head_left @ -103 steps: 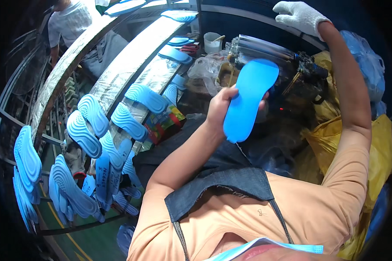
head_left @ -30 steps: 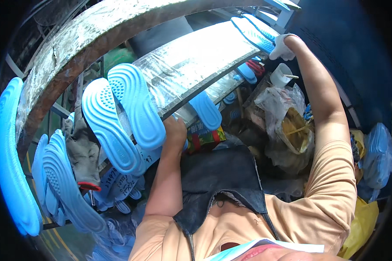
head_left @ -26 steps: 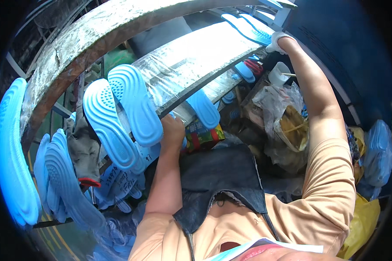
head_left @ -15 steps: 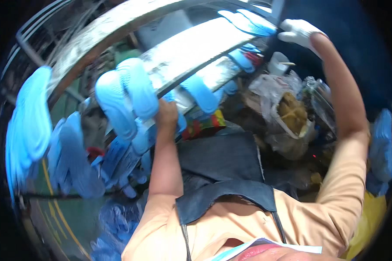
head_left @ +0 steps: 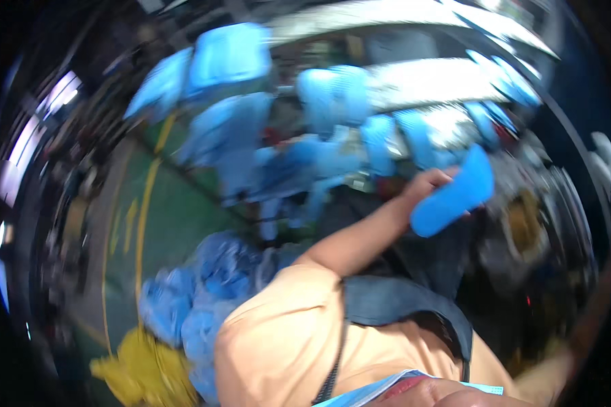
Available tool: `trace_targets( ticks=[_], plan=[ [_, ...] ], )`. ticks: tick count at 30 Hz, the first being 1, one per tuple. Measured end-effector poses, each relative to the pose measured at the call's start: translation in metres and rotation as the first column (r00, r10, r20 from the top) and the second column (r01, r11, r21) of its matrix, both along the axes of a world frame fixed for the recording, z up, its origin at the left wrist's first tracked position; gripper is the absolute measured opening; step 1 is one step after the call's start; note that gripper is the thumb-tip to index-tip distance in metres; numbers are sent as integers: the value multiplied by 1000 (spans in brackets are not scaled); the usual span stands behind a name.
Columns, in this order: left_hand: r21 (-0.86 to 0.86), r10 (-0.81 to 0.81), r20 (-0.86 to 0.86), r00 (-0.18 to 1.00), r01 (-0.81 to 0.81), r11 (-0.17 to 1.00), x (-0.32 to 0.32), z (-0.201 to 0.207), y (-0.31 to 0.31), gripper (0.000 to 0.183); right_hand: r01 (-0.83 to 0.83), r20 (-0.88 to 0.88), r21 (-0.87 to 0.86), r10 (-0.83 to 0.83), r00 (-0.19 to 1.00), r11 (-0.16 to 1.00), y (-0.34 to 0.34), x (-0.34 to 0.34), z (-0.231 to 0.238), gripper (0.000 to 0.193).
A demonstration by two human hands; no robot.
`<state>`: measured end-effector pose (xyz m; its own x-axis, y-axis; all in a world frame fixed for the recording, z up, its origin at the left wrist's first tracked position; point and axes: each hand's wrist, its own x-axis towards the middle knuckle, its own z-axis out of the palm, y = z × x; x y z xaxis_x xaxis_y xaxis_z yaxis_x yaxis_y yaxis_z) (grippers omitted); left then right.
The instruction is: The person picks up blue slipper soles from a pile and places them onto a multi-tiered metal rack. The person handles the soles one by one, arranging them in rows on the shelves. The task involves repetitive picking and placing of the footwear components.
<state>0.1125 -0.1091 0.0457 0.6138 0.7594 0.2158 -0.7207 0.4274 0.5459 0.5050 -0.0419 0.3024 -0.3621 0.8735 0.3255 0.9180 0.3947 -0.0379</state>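
My left hand [head_left: 433, 184], bare, is closed on a blue insole [head_left: 455, 195], tilted up in front of my dark apron [head_left: 394, 302]. Part of its grip is hidden behind the insole. At the far right edge, my right hand [head_left: 603, 156] in a white glove is smeared by motion, its fingers unclear. Blue insoles [head_left: 332, 95] hang in rows on the rack beyond my left hand, beside white boards [head_left: 421, 81]. More blue insoles [head_left: 227, 57] cluster at the rack's left end.
An open plastic bag with brownish contents [head_left: 525, 224] stands at the right. Blue plastic bags [head_left: 217, 278] and a yellow bag [head_left: 146, 370] lie at lower left. Beyond them is a green floor [head_left: 176, 210] with yellow lines. A dark upright panel stands behind the rack's right end.
My view has swung left. My left hand has come away from the rack and now holds a blue insole. My right hand has left the rack's far end and dropped toward the right edge.
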Motion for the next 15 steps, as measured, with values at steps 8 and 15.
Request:
trace_targets(
  ticks=[8, 15],
  plan=[
    [-31, -388, 135, 912, 395, 918, 114, 74, -53, 71, 532, 58, -183, -531, 845, 827, -128, -21, 48, 58],
    [-251, -448, 61, 892, 448, 858, 179, 47, -32, 45, 525, 180, -148, -499, 848, 838, -135, 4, 38, 63]
  ],
)
